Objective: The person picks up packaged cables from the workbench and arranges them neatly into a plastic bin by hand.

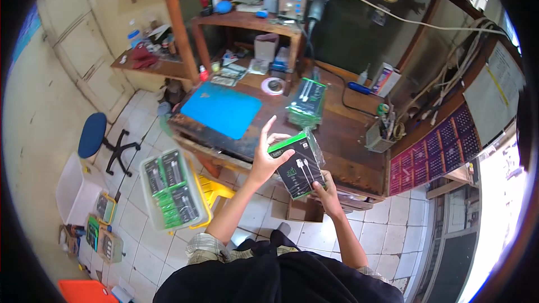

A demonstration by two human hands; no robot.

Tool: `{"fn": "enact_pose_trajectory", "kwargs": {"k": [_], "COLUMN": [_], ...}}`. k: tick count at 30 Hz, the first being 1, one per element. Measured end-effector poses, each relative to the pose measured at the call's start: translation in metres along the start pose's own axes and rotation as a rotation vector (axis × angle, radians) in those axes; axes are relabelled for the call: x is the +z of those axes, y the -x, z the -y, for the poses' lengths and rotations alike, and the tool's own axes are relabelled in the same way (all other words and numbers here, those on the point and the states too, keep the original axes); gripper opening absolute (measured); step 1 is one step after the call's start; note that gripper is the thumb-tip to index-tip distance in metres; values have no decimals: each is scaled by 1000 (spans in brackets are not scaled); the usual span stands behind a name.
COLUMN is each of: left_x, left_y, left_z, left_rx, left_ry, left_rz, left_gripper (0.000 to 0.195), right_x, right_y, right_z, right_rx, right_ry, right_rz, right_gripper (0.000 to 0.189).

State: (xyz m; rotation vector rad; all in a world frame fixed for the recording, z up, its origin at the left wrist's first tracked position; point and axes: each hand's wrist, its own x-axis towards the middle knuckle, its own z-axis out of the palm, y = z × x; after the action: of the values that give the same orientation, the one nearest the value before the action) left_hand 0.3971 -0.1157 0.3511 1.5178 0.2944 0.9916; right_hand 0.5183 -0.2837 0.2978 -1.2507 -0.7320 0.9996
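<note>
A black and green charging-cable box (298,172), partly in clear plastic film (316,151), is held in front of me above the table's front edge. My left hand (269,155) grips its upper left side, thumb across the front and index finger pointing up. At the lower right corner, my right hand (326,193) pinches the box with its thumb on the front face. Two white cables are pictured on the box. Beyond it, a stack of similar boxes in plastic wrap (307,101) lies on the wooden workbench (341,134).
A translucent bin (145,185) of more such boxes stands left, by a yellow stool (217,189). On the bench are a blue mat (223,109), a tape roll (273,86), a tool basket (377,139) and a soldering-type station (291,2) on a raised shelf. An open carton (305,211) sits below.
</note>
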Motion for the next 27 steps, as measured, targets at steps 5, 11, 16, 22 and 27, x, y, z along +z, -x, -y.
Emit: {"fn": "enact_pose_trajectory", "kwargs": {"k": [5, 11, 16, 22, 27], "left_x": [-52, -136, -211, -260, -280], "left_y": [82, 190, 253, 295, 298], "left_z": [-6, 12, 31, 54, 73], "left_rx": [17, -253, -335, -688, -1005], "left_ry": [56, -179, -502, -766, -694], "left_rz": [-421, -736, -792, -708, -526], "left_gripper": [70, 34, 42, 61, 60], "right_x": [102, 222, 275, 316, 323], "right_y": [1, 11, 10, -6, -9], "right_z": [-32, -99, -168, -195, -240], "right_rx": [41, 100, -182, 15, -240], "right_ry": [-195, -151, 384, 310, 651], "right_rz": [80, 160, 134, 429, 275], "right_gripper": [26, 26, 50, 71, 52]}}
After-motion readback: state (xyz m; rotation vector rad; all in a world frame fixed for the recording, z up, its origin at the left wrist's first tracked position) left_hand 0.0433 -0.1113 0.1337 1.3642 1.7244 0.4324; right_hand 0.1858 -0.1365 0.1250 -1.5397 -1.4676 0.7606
